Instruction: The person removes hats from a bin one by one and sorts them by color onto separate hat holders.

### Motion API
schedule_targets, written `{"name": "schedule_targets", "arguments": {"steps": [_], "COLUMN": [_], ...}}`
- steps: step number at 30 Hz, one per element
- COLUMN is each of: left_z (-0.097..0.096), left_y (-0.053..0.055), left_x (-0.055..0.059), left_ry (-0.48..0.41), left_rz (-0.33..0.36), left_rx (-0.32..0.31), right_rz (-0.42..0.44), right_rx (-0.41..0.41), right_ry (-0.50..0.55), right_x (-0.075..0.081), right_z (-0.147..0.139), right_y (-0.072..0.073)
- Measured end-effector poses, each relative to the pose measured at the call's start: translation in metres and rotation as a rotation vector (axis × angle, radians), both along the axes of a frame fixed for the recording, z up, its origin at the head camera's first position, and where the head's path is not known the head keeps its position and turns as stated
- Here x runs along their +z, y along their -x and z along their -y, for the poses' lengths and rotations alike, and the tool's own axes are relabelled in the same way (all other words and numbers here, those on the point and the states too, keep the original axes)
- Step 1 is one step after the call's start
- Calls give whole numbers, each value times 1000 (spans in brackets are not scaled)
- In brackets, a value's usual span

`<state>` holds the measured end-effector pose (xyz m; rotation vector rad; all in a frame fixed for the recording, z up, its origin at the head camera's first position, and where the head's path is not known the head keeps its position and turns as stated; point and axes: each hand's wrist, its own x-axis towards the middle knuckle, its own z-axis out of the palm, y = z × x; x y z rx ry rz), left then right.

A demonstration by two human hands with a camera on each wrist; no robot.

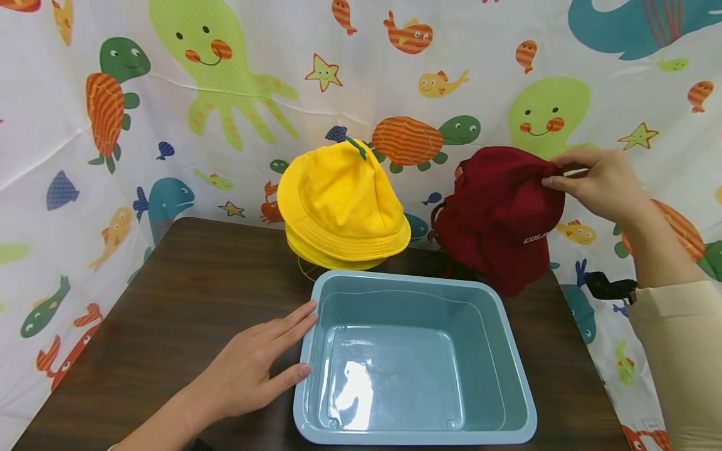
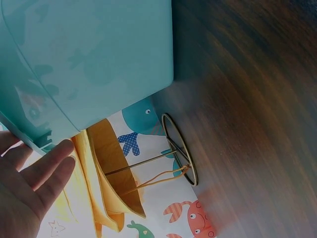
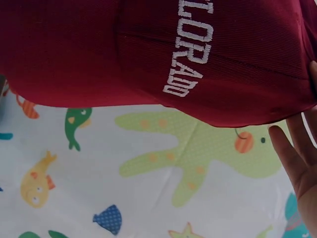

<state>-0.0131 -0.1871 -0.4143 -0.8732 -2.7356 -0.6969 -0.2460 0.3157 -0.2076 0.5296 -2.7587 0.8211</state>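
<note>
In the head view, my right hand (image 1: 600,178) pinches the crown of a dark red baseball cap (image 1: 502,213) between thumb and fingers, at the back right. White stitched letters show on the cap (image 3: 237,54) in the right wrist view, and its brim points down. My left hand (image 1: 251,363) rests with outstretched fingers against the left rim of a light blue plastic bin (image 1: 414,282). Seen from the left wrist, those fingers (image 2: 52,168) lie along the outside of the bin's edge. The bin stands upright with nothing in it.
Behind the bin, yellow bucket hats (image 1: 338,200), one over another, sit on a thin wire stand (image 2: 190,173). A dark wooden table (image 1: 209,282) carries everything. A white curtain (image 1: 316,25) printed with sea animals hangs close behind and at both sides.
</note>
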Motion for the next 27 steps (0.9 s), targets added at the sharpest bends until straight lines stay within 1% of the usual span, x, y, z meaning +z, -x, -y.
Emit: {"name": "schedule_targets", "arguments": {"steps": [3,10,16,22,27], "left_z": [0,-1,0,0,0], "left_y": [0,0,0,0,0], "left_x": [0,0,0,0,0], "left_ry": [-3,-10,-8,-6,-4], "left_rz": [-7,-7,0,1,-4], "left_rx": [-3,-4,-3,-3,-3], "right_rz": [-4,31,58,94,111], "right_rx": [5,-21,2,5,2], "right_ry": [10,-7,3,8,-18], "right_x": [-5,-13,-23,-33,-39], "right_z": [0,3,6,9,11], "right_y": [4,6,11,14,15]}}
